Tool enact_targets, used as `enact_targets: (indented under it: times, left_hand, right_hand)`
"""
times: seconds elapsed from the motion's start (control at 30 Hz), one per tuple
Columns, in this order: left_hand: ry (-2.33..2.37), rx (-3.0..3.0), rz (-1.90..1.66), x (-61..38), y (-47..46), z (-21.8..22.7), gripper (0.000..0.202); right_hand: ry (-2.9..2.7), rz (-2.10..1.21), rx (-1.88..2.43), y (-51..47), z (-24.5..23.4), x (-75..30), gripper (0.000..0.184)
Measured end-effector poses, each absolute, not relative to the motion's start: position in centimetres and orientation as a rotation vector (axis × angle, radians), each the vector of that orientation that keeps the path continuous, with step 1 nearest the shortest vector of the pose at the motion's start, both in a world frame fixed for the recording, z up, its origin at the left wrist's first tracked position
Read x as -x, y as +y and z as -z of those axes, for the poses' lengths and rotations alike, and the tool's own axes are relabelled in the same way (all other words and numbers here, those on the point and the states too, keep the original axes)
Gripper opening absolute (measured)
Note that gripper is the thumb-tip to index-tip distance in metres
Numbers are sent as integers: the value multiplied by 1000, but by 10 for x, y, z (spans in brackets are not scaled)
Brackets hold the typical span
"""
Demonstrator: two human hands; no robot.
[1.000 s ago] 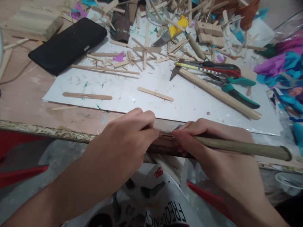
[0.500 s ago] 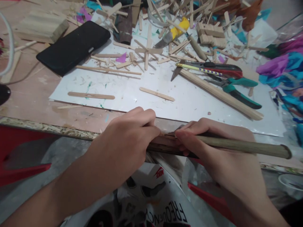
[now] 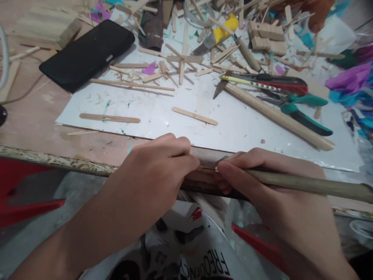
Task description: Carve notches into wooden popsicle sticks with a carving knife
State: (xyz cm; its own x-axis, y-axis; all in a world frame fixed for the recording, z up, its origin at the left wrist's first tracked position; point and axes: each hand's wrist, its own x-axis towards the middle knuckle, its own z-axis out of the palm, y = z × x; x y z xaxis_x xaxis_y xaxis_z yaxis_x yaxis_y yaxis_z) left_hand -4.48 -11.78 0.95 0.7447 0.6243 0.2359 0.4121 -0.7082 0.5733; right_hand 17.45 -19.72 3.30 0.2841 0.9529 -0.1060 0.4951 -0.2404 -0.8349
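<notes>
My left hand [image 3: 160, 175] is closed at the table's front edge, its thumb and fingers pinching a thin wooden strip [image 3: 207, 170], mostly hidden, that looks like a craft stick. My right hand [image 3: 271, 186] wraps round a tool with a long round wooden handle [image 3: 317, 183], which points out to the right. Only a small bright bit of the tool's tip shows at the fingertips, against the strip, so its exact kind is unclear. Beyond my hands, two craft sticks, one on the left [image 3: 110, 118] and one in the middle [image 3: 194, 116], lie on white paper [image 3: 157, 105].
A hammer [image 3: 279, 116], green-handled pliers [image 3: 309, 112] and a red-black utility knife [image 3: 279, 83] lie to the right. At the left rests a black phone [image 3: 87, 54] by a wood block [image 3: 43, 29]. Star-shaped joined sticks [image 3: 184, 59] and scraps litter the back.
The right hand and its wooden-handled tool have shifted slightly right, the handle now reaching the picture's edge. The left hand stays nearly in place, and the view has shifted a little.
</notes>
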Motion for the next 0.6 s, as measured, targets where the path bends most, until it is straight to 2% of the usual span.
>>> enact_targets:
  times: [0.6]
  left_hand:
    - [796,-2422,-548,47,-119,-9,40]
  right_hand:
    - [-1431,-763,1855,-195,-32,-177,23]
